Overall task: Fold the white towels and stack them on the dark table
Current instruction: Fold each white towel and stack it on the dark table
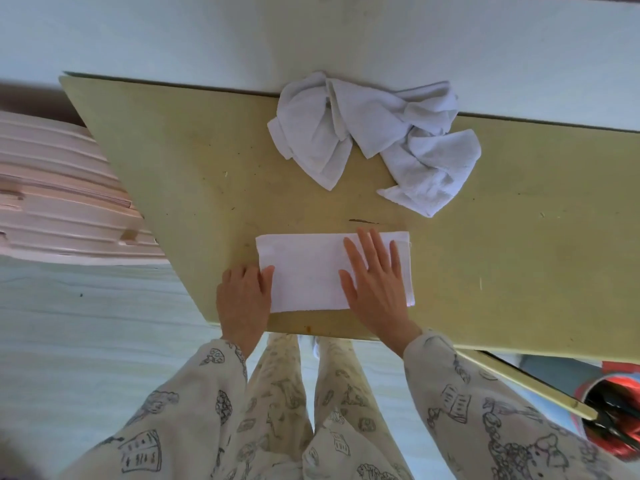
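My left hand [242, 299] sits at the near left corner of the folded towel [311, 271], thumb over the edge and fingers curled at it, apparently pinching that corner. My right hand [375, 282] lies flat on the towel's right half, fingers straight and spread, pressing it to the table [173, 161]. The towel's long axis runs left to right, parallel to the near table edge, so I judge the next fold carries the left end across toward my right hand. Farther back, well apart, the unfolded towels [374, 140] lie crumpled against the far edge.
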The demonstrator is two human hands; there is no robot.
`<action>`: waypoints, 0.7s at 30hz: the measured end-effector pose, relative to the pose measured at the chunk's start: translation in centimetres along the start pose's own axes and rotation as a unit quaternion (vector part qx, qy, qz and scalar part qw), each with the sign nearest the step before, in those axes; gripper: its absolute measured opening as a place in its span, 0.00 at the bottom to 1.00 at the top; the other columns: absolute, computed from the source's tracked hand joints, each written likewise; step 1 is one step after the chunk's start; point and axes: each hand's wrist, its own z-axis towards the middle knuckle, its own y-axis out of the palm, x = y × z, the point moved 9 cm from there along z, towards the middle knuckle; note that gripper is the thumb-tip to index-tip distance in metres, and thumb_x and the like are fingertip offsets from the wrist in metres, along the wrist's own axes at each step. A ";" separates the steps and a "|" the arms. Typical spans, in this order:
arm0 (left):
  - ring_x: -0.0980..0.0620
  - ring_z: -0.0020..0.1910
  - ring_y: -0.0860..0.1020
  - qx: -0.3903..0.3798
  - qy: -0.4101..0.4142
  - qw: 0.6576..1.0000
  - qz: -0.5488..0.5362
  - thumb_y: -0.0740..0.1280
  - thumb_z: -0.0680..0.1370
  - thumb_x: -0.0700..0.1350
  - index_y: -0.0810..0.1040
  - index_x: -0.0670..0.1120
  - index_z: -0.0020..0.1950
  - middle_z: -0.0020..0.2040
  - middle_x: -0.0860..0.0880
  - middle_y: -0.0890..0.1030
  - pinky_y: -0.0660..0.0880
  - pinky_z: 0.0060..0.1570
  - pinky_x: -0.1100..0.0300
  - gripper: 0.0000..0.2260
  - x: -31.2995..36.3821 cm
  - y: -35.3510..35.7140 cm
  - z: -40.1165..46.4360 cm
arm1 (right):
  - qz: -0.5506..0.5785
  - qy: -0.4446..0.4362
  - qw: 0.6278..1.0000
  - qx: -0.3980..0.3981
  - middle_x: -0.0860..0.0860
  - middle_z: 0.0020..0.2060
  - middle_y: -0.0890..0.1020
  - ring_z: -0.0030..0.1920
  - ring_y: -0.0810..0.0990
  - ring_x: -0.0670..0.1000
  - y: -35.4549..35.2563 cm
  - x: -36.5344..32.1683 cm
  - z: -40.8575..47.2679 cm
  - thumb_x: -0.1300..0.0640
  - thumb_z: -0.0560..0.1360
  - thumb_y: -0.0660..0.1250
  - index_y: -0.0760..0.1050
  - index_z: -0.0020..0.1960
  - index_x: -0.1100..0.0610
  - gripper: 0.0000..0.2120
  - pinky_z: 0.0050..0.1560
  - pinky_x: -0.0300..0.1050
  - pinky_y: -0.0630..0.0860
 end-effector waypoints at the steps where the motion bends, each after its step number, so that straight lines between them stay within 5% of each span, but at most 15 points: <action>1: 0.41 0.38 0.73 0.018 0.028 0.999 0.032 0.58 0.79 0.52 0.73 0.40 0.34 0.34 0.42 0.74 0.66 0.36 0.53 0.20 0.3 0.0 -0.1 | -0.012 0.002 1.000 -0.007 0.59 0.69 0.68 0.71 0.61 0.59 0.7 0.2 0.1 0.49 0.78 0.53 0.66 0.67 0.58 0.21 0.70 0.61 0.58; 6: 0.42 0.40 0.71 0.138 0.010 0.988 0.076 0.54 0.78 0.53 0.69 0.41 0.42 0.39 0.40 0.74 0.67 0.41 0.50 0.16 -0.1 -1.5 -0.2 | -0.024 0.013 1.000 0.010 0.61 0.71 0.65 0.72 0.60 0.60 0.9 2.5 -0.2 0.51 0.79 0.52 0.63 0.69 0.59 0.21 0.71 0.61 0.57; 9: 0.41 0.55 0.69 0.200 0.116 0.972 0.032 0.55 0.79 0.48 0.67 0.42 0.56 0.55 0.39 0.73 0.62 0.54 0.47 0.12 3.2 -1.9 -1.1 | -0.015 -0.012 0.999 0.036 0.62 0.71 0.64 0.72 0.59 0.60 0.7 2.0 -0.3 0.50 0.81 0.47 0.62 0.70 0.59 0.22 0.72 0.59 0.53; 12: 0.41 0.68 0.63 0.143 0.237 0.959 0.059 0.53 0.80 0.47 0.64 0.44 0.68 0.68 0.41 0.67 0.56 0.68 0.44 0.17 6.8 1.1 -1.6 | -0.021 -0.009 0.999 0.029 0.61 0.71 0.63 0.73 0.57 0.59 1.4 1.9 0.0 0.48 0.81 0.47 0.61 0.71 0.58 0.23 0.73 0.57 0.50; 21: 0.42 0.74 0.55 0.010 0.220 0.968 0.116 0.50 0.79 0.54 0.58 0.50 0.74 0.75 0.42 0.58 0.48 0.70 0.37 0.24 6.4 4.6 -0.3 | -0.061 0.007 0.998 -0.012 0.57 0.74 0.59 0.74 0.53 0.56 2.6 2.9 -0.3 0.41 0.78 0.48 0.55 0.74 0.53 0.28 0.73 0.57 0.49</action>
